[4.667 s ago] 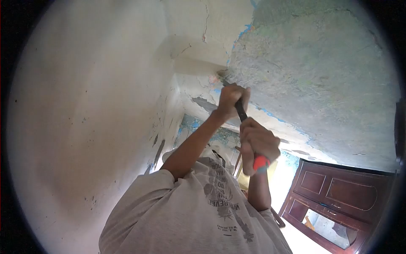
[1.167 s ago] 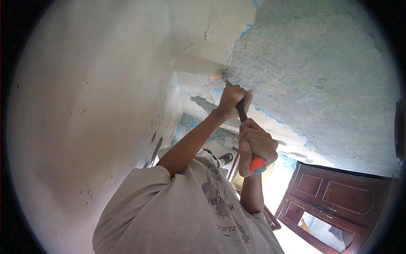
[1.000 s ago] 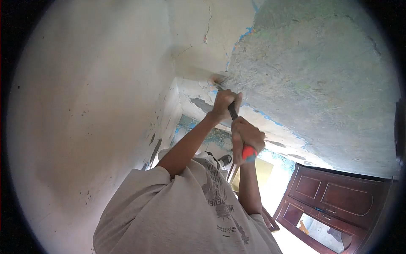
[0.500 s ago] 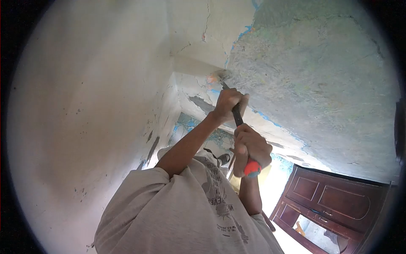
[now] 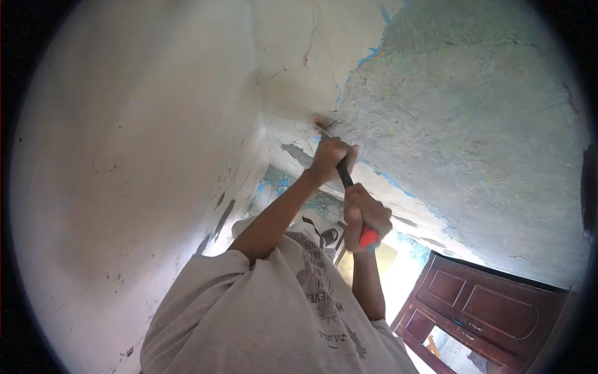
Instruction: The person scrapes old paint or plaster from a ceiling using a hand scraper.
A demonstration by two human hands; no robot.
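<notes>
Both my hands are wrapped round a long-handled scraper (image 5: pixel 345 173) with a dark shaft and a red handle end. My left hand (image 5: pixel 330 156) is closed on the shaft near the blade. Lower down, my right hand (image 5: pixel 366 215) is closed round the red grip, its fingers slightly blurred. The scraper's tip meets the wall (image 5: pixel 448 124) near the edge between cream paint and bare grey-green plaster. Orange and blue traces show around that spot, and the blade itself is blurred.
On the left rises a cream wall (image 5: pixel 124 156) with chips and dark marks. A brown wooden cabinet (image 5: pixel 479 299) stands at lower right. Below me, a sandalled foot (image 5: pixel 329 235) shows beside a wooden piece. Cracks run through the cream paint above.
The hands and scraper sit slightly further left in view, with the right hand a little higher and the left a little lower. The whole view has shifted slightly. Both grips are kept.
</notes>
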